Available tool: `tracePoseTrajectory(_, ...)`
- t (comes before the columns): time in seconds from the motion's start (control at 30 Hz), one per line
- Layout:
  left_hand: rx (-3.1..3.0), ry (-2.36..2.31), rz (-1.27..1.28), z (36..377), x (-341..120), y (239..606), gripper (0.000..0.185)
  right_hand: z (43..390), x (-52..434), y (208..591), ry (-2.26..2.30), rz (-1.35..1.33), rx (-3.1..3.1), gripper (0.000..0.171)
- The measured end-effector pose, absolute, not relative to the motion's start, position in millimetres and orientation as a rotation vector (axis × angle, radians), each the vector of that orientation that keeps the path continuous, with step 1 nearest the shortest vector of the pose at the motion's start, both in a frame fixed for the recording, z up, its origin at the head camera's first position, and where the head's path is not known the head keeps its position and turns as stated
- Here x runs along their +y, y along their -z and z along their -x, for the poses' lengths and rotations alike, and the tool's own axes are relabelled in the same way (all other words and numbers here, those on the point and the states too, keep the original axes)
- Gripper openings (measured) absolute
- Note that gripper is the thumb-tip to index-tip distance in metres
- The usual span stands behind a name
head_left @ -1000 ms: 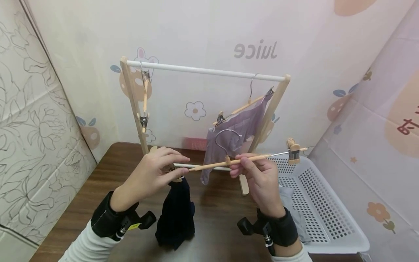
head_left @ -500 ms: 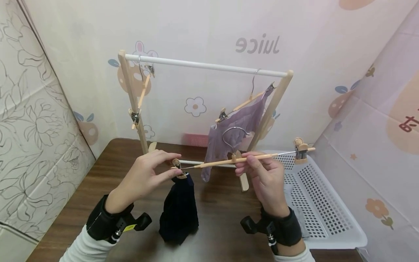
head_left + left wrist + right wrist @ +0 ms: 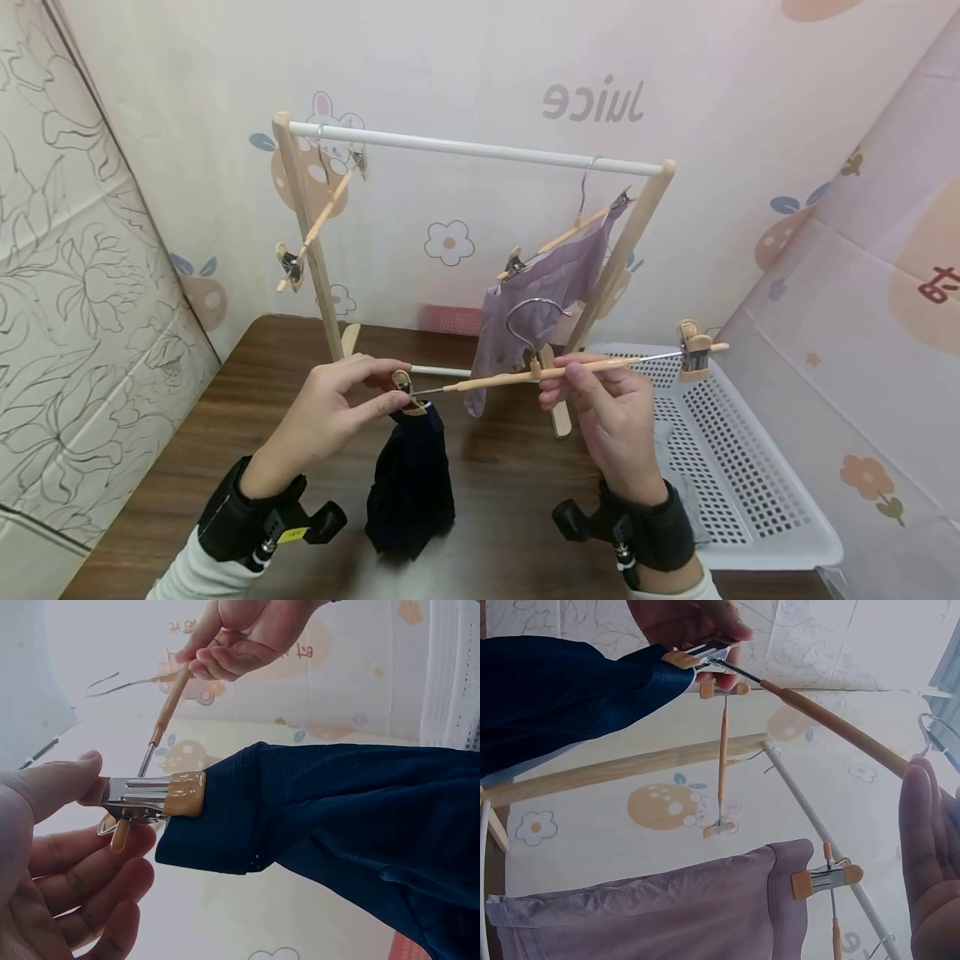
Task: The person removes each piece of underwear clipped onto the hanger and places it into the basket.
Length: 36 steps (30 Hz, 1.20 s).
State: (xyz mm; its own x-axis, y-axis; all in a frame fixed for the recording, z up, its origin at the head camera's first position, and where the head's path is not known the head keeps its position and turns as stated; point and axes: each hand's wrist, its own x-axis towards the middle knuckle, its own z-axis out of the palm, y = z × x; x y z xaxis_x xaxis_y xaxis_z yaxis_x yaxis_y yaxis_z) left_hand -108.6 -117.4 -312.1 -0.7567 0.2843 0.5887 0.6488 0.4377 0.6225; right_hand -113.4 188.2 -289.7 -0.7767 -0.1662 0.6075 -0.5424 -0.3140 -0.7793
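Observation:
My left hand (image 3: pixel 330 408) pinches the left clip (image 3: pixel 146 796) of a wooden-and-metal clip hanger (image 3: pixel 487 381) between thumb and fingers. In the left wrist view the clip's padded jaws bite the waistband of a dark navy garment (image 3: pixel 300 817), which hangs down from it in the head view. My right hand (image 3: pixel 603 417) holds the hanger's bar between thumb and fingers, just right of its metal hook (image 3: pixel 528 304). The right clip (image 3: pixel 694 352) juts out beyond that hand, with no cloth in it. The hanger is roughly level, in front of the rack.
A small rack with a white rail (image 3: pixel 472 150) stands on the brown table (image 3: pixel 247 433). A bare clip hanger (image 3: pixel 326 217) hangs at its left, a lilac garment (image 3: pixel 540 283) on another at its right. A white perforated basket (image 3: pixel 817 533) holding grey cloth stands at right.
The left hand has drawn slightly left and down, baring the clip that its fingers covered. The held hanger has shifted right. On the rail, the bare hanger has turned.

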Motion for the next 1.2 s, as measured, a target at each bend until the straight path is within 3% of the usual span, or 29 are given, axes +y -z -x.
tracePoseTrajectory(0.6,-2.151,1.106,0.888,111,-111,310,0.013,114,190,291,-2.184,-0.872,-1.69,0.021)
tracePoseTrajectory(0.8,-1.934,0.942,0.89,112,-110,313,0.037,115,186,291,-2.251,-0.996,-1.592,0.025)
tracePoseTrajectory(1.2,-1.907,0.946,0.934,111,-108,318,0.041,118,187,293,-2.26,-1.02,-1.566,0.026)
